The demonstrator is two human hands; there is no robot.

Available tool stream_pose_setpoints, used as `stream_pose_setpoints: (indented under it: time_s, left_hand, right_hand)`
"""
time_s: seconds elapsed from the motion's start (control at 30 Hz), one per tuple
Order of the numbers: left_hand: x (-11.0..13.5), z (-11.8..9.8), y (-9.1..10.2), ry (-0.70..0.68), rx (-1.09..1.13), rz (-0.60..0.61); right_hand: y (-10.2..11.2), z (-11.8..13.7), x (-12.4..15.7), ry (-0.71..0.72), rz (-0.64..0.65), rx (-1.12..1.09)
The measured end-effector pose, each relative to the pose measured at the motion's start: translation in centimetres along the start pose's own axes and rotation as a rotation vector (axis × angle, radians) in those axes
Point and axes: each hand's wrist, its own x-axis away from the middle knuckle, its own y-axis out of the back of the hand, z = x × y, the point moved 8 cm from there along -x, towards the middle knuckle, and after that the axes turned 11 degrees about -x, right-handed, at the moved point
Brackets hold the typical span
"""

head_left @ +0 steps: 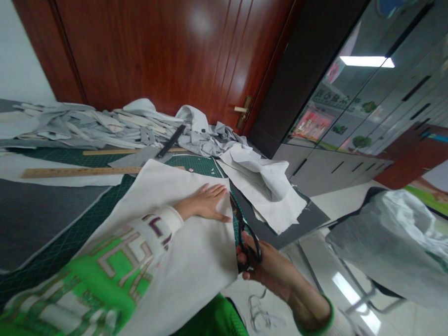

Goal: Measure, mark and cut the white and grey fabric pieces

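At the grip: our right hand (267, 267) holds black scissors (243, 234), fingers through the loops, blades pointing away along the sheet edge.
Right grip state: closed around the scissor handles; blade gap too small to tell.
Left hand (205, 203): flat, fingers spread, pressing the white fabric sheet (182, 229) just left of the blades; holds nothing.
Sheet position: under our left palm, its right edge touching the scissors, lying on the green cutting mat (64, 244).
Beyond the blades: crumpled white piece (269, 186) on a grey sheet.
Far left of grip: wooden ruler (79, 171), pile of grey scraps (96, 126).
Behind: red-brown door (166, 46).
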Motion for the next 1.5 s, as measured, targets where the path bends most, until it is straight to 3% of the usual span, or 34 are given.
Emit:
stream_pose_setpoints:
  time_s: [0.67, 0.9, 1.17, 1.5]
  left_hand:
    - [0.1, -0.1, 0.0, -0.010, -0.009, 0.002]
    - [0.1, -0.1, 0.1, -0.006, -0.012, 0.013]
    - [0.0, -0.1, 0.0, 0.004, -0.037, 0.021]
    - [0.1, -0.2, 0.2, 0.001, -0.025, 0.021]
  right_hand:
    - [0.0, -0.2, -0.1, 0.003, 0.028, 0.008]
    - [0.1, 0.0, 0.1, -0.007, -0.022, 0.029]
    - [-0.4, 0.1, 0.0, -0.077, 0.041, 0.122]
    - [-0.6, 0.7, -1.0, -0.083, 0.069, 0.055]
